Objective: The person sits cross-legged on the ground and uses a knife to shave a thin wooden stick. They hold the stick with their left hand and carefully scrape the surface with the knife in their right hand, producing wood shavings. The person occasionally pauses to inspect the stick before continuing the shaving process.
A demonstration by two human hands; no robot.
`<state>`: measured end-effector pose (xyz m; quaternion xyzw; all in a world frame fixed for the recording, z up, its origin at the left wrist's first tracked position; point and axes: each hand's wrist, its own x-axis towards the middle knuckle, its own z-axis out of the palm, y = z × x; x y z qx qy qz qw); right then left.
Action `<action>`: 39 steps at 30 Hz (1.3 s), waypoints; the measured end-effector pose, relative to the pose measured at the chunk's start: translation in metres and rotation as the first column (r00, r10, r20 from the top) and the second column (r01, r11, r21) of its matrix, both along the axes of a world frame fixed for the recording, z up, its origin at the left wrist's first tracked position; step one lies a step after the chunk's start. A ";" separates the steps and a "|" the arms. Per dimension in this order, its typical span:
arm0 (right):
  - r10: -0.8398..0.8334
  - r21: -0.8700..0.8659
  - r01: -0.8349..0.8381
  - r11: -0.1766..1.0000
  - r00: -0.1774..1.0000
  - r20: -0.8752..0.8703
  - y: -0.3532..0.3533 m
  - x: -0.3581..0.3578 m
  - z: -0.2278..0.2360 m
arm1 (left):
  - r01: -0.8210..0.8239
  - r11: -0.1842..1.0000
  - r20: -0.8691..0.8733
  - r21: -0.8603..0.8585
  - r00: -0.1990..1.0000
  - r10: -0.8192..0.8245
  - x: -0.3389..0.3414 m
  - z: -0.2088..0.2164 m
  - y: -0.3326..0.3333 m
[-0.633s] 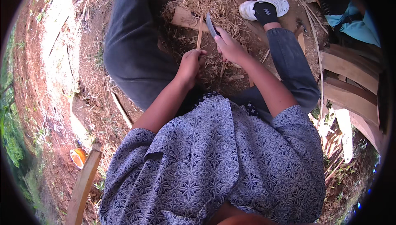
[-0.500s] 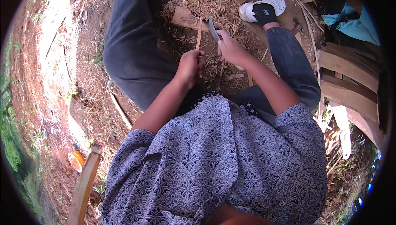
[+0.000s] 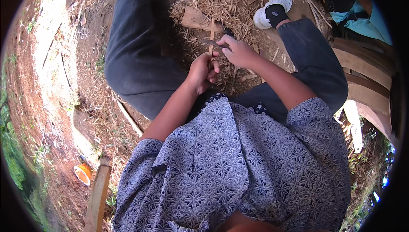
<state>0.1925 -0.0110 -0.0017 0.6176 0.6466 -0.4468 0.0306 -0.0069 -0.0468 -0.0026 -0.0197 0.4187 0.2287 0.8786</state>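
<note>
My left hand (image 3: 202, 71) grips the near end of a thin pale wooden stick (image 3: 211, 31) that points away from me, its far end resting by a flat wooden block (image 3: 197, 19). My right hand (image 3: 239, 52) holds a dark-bladed knife (image 3: 209, 42), the blade lying crosswise against the stick just beyond my left fingers. Both hands work between my knees, above a heap of pale wood shavings (image 3: 217, 0) on the dirt.
My legs in dark trousers spread to either side, with a white shoe (image 3: 272, 3) at the upper right. Curved wooden slats (image 3: 362, 66) lie at the right, and another person in turquoise (image 3: 362, 17) sits beyond them. An orange object (image 3: 83, 173) lies on the ground at lower left.
The knife in my right hand has come down from a raised, upright pose to lie across the stick near my left hand. The stick stays in my left hand.
</note>
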 end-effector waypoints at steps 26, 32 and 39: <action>0.115 0.123 -0.119 0.985 0.993 0.039 0.023 0.004 -0.011 | -0.157 0.987 -0.223 -0.016 0.963 0.150 0.038 -0.015 -0.004; 0.090 0.223 -0.087 0.971 0.996 -0.002 0.015 -0.004 -0.014 | -0.199 0.979 -0.197 -0.043 0.962 0.187 0.032 -0.014 -0.007; 0.040 0.272 -0.020 0.962 0.997 -0.068 0.022 -0.009 -0.029 | -0.221 0.975 -0.231 -0.029 0.950 0.209 0.035 -0.001 -0.005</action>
